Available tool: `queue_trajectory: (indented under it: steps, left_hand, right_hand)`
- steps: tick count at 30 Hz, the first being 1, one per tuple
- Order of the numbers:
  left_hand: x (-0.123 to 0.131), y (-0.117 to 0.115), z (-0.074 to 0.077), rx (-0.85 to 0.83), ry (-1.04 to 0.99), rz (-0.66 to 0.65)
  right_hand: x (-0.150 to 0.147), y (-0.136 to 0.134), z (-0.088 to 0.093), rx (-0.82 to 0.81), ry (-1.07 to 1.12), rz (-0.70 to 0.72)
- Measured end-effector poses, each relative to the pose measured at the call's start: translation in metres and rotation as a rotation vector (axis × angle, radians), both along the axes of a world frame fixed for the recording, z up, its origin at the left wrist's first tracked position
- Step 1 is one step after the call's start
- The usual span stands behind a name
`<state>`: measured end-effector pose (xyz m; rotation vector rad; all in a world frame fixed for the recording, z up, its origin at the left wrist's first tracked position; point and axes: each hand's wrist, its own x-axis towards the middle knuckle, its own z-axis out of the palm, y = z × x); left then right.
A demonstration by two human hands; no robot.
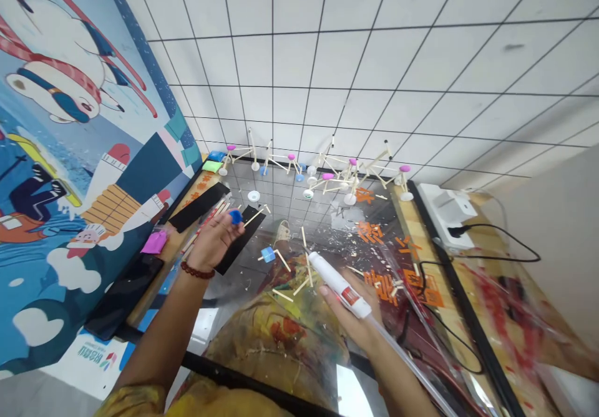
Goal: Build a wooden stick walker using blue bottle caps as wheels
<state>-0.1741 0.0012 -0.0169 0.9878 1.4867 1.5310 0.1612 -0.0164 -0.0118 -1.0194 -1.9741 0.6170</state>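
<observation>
My left hand (213, 239), wearing a beaded bracelet, pinches a small round blue piece (235, 216) between thumb and fingers; whether it is a cap or clay I cannot tell. A white glue gun (340, 284) with a red label lies in my right hand (349, 317), and a long clear glue stick (412, 367) runs out of its back. Its nozzle points at thin wooden sticks (304, 237) on the glass tabletop (248, 270). Between my hands sits a small blue block (268, 254) with sticks beside it. A black strip (238, 242) lies by my left hand.
Along the tiled wall stand several stick models (327, 176) with pink tops and white discs. A power strip (444, 214) with a black cord (496, 258) is on the right. At left lie a pink packet (154, 241) and a dark phone-like slab (124, 295).
</observation>
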Motion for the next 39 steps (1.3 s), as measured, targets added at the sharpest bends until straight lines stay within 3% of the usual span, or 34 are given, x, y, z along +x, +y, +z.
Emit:
queue_trajectory:
  steps: [1,3,7,16,31,39]
  left_hand:
    - [0.02,-0.002,0.0,-0.015,-0.235,-0.139]
    - [0.053,-0.007,0.001,-0.064,-0.517,-0.288]
    - [0.081,-0.018,0.004,-0.148,-0.704,-0.419]
    - [0.096,-0.023,0.004,-0.238,-0.772,-0.502]
    - [0.103,-0.024,0.004,-0.25,-0.793,-0.491]
    - [0.104,-0.024,0.004,-0.251,-0.783,-0.468]
  right_hand:
    - [-0.002,-0.001,0.0,0.01,-0.008,0.005]
    - [-0.006,-0.002,0.001,0.024,-0.012,0.01]
    - [-0.012,-0.006,0.001,0.022,0.023,0.043]
    - [-0.017,-0.008,-0.002,0.035,0.013,0.083]
    - [-0.015,-0.006,-0.011,0.061,0.01,0.08]
    - [-0.015,-0.006,-0.007,0.053,0.002,0.073]
